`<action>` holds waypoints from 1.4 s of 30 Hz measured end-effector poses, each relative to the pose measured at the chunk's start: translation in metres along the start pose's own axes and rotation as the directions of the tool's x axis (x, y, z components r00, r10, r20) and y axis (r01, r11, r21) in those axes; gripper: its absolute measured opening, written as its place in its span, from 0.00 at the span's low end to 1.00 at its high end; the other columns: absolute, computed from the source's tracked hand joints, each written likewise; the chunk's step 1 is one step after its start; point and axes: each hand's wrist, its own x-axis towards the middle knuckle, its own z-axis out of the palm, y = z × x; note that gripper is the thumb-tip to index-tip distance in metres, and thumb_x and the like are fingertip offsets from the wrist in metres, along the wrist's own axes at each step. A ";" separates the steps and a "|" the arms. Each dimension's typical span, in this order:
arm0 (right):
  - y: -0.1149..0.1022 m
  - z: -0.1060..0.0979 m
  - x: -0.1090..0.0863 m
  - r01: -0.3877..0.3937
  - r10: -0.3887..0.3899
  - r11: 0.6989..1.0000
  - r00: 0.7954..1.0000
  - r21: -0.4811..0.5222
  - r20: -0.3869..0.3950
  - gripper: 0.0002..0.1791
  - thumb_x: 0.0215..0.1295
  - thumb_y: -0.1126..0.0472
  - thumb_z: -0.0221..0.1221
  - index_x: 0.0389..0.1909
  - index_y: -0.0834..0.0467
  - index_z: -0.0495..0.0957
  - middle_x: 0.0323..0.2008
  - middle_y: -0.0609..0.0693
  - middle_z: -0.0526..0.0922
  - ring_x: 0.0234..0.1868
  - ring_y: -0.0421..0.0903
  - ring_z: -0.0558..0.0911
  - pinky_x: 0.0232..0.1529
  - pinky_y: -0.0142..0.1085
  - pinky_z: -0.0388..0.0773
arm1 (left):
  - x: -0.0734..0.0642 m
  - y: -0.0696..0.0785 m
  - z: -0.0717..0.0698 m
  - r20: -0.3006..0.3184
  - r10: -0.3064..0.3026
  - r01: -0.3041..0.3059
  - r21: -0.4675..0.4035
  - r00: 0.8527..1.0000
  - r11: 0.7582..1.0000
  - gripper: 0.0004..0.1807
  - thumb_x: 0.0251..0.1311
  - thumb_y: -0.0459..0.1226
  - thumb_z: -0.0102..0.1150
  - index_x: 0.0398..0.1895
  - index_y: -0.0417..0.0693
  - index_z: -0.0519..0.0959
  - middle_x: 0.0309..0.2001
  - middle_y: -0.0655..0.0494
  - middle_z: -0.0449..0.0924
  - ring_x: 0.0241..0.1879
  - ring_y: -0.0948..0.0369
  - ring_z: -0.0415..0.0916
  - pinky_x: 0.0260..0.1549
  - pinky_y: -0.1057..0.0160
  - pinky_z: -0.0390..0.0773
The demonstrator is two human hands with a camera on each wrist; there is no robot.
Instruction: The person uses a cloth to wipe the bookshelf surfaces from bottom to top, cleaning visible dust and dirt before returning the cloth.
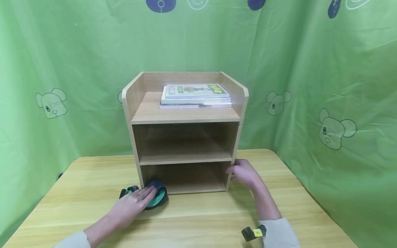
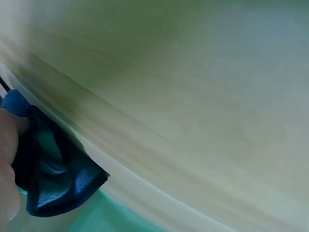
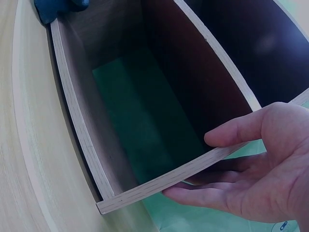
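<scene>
A small wooden shelf unit (image 1: pixel 186 160) stands on the table with two open compartments under its top. My left hand (image 1: pixel 131 205) holds a dark blue and green cloth (image 1: pixel 159 195) at the lower left front corner of the unit, fingers laid over it; the thumb is hidden in the head view. In the left wrist view the cloth (image 2: pixel 67 181) hangs bunched beside the fingers. My right hand (image 1: pixel 245 174) grips the unit's right side panel low down. The right wrist view shows its thumb (image 3: pixel 231 133) on the inner face of the panel (image 3: pixel 169 178) and the fingers outside.
Several thin books (image 1: pixel 195 96) lie stacked on the top board. Green curtain (image 1: pixel 93 69) with printed bear heads surrounds the wooden table (image 1: pixel 192 227) at the back and sides. A black piece with a yellow label (image 1: pixel 254 233) sits at my right cuff.
</scene>
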 end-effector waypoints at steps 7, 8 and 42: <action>-0.001 -0.001 -0.001 -0.003 0.003 1.000 1.000 -0.006 0.005 0.33 0.62 0.69 0.57 0.66 0.80 0.62 0.63 0.77 0.70 0.61 0.69 0.76 0.59 0.54 0.79 | 0.001 -0.007 0.007 -0.065 0.116 -0.109 0.102 0.991 0.989 0.26 0.63 0.22 0.34 0.55 0.37 0.82 0.52 0.41 0.86 0.48 0.50 0.87 0.42 0.56 0.86; -0.002 -0.001 -0.002 0.003 -0.003 1.000 1.000 -0.011 0.008 0.33 0.63 0.68 0.57 0.66 0.81 0.62 0.63 0.77 0.70 0.61 0.70 0.76 0.59 0.54 0.79 | 0.001 -0.007 0.007 -0.076 0.129 -0.119 0.120 0.989 0.986 0.26 0.67 0.22 0.31 0.54 0.37 0.82 0.51 0.41 0.86 0.48 0.50 0.87 0.42 0.56 0.86; 0.002 -0.002 0.001 -0.001 0.001 1.000 1.000 0.011 0.003 0.32 0.62 0.69 0.57 0.65 0.78 0.65 0.62 0.75 0.72 0.61 0.68 0.77 0.58 0.54 0.79 | 0.065 -0.057 -0.082 -0.589 0.201 -0.095 0.206 0.783 0.974 0.24 0.49 0.23 0.41 0.43 0.30 0.85 0.43 0.34 0.87 0.40 0.38 0.86 0.37 0.42 0.84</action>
